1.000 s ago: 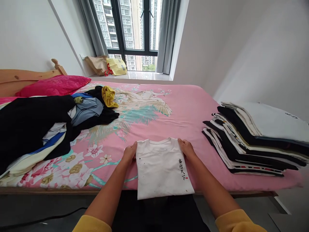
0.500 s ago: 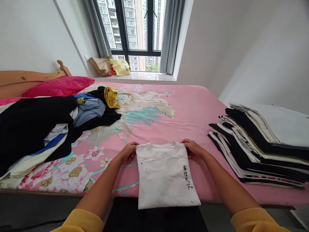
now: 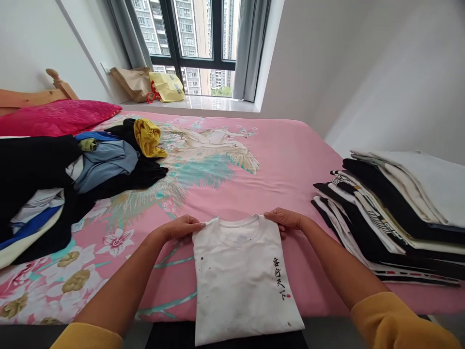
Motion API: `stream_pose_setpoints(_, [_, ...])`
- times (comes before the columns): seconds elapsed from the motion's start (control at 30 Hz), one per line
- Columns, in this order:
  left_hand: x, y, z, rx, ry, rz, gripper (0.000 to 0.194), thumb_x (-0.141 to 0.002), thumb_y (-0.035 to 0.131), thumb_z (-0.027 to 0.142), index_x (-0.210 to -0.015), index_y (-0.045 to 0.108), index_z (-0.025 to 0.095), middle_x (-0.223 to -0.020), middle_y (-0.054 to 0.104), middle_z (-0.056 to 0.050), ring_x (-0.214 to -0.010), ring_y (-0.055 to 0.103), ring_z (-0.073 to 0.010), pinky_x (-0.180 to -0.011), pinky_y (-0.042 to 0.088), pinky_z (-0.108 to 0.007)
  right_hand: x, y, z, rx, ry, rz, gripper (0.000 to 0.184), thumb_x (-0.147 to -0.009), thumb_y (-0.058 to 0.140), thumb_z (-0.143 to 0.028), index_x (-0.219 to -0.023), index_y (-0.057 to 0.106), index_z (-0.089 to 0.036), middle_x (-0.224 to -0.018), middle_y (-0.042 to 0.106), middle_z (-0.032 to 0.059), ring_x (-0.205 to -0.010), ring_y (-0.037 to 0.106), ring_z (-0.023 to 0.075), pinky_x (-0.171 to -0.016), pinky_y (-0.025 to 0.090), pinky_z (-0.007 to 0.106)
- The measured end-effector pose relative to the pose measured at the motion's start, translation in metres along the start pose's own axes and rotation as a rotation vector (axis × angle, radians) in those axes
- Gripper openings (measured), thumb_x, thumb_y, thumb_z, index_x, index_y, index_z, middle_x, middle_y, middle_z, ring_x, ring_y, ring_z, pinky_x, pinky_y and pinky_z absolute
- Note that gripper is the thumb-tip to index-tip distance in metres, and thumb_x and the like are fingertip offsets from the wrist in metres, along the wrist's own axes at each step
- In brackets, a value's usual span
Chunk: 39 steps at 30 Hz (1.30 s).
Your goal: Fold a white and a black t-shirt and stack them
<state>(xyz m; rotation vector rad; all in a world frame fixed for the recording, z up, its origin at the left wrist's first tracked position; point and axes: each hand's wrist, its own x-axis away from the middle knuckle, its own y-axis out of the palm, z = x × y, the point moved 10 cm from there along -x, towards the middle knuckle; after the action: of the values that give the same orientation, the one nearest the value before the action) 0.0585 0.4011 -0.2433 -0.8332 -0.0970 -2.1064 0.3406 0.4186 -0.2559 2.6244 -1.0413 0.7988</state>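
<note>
A white T-shirt (image 3: 240,276), folded into a rectangle with its round collar at the far end, lies at the bed's near edge and hangs a little over it. Black brush-style characters run down its right side, and small dark spots dot the cloth. My left hand (image 3: 181,227) pinches the shirt's far left corner by the shoulder. At the far right corner, my right hand (image 3: 285,219) grips the other shoulder between thumb and fingers. Both hands are closed on the fabric.
On the right stands a stack of folded clothes (image 3: 392,223), white on top. A loose heap of clothes (image 3: 105,160) covers the bed's left side, near a red pillow (image 3: 61,116). Paper and yellow bags (image 3: 167,87) sit on the windowsill beyond the pink bedsheet (image 3: 283,160).
My view has shifted, so the bed and clothes heap sit further left. The shirt appears larger and closer. Both hands still hold its shoulder corners.
</note>
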Motion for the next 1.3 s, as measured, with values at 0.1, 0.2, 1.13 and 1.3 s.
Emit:
stream_pose_setpoints(0.1, [0.004, -0.013, 0.001, -0.123, 0.005, 0.223, 0.054, -0.072, 0.047, 0.068, -0.052, 0.039, 0.019, -0.042, 0.033, 0.004, -0.037, 0.032, -0.0094, -0.038, 0.02, -0.022, 0.004, -0.009, -0.005, 0.125, -0.013, 0.122, 0.059, -0.077, 0.043, -0.072, -0.055, 0.047, -0.017, -0.037, 0.04, -0.0033, -0.033, 0.042, 0.0101, -0.037, 0.033, 0.023])
stream_pose_setpoints(0.2, [0.009, -0.023, 0.001, -0.214, 0.027, 0.397, 0.057, -0.074, 0.042, 0.069, -0.049, 0.034, 0.019, -0.044, 0.03, 0.003, -0.041, 0.028, -0.0086, -0.041, 0.017, -0.023, 0.01, -0.015, -0.008, 0.22, -0.016, 0.226, 0.062, -0.077, 0.039, -0.074, -0.058, 0.052, -0.016, -0.04, 0.047, -0.0008, -0.035, 0.045, 0.0107, -0.037, 0.032, 0.023])
stream_pose_setpoints(1.13, [0.05, 0.02, -0.031, 0.443, 0.0, 0.685, 0.039, -0.073, 0.057, 0.044, -0.099, 0.047, 0.017, -0.063, 0.053, 0.002, -0.043, 0.05, -0.0092, -0.039, 0.039, -0.02, 0.047, -0.018, 0.031, 0.032, -0.03, 0.881, 0.031, -0.074, 0.045, -0.052, -0.072, 0.046, -0.021, -0.051, 0.049, -0.0024, -0.047, 0.048, 0.0126, -0.043, 0.039, 0.024])
stream_pose_setpoints(1.3, [0.049, 0.007, -0.027, 0.366, 0.03, 0.859, 0.044, -0.071, 0.055, 0.021, -0.114, 0.046, 0.017, -0.093, 0.062, -0.006, -0.058, 0.058, -0.0114, -0.051, 0.047, -0.024, 0.063, -0.031, 0.026, 0.166, -0.028, 1.055, 0.027, -0.074, 0.049, -0.046, -0.077, 0.054, -0.02, -0.068, 0.06, 0.0022, -0.067, 0.054, 0.0158, -0.056, 0.039, 0.024])
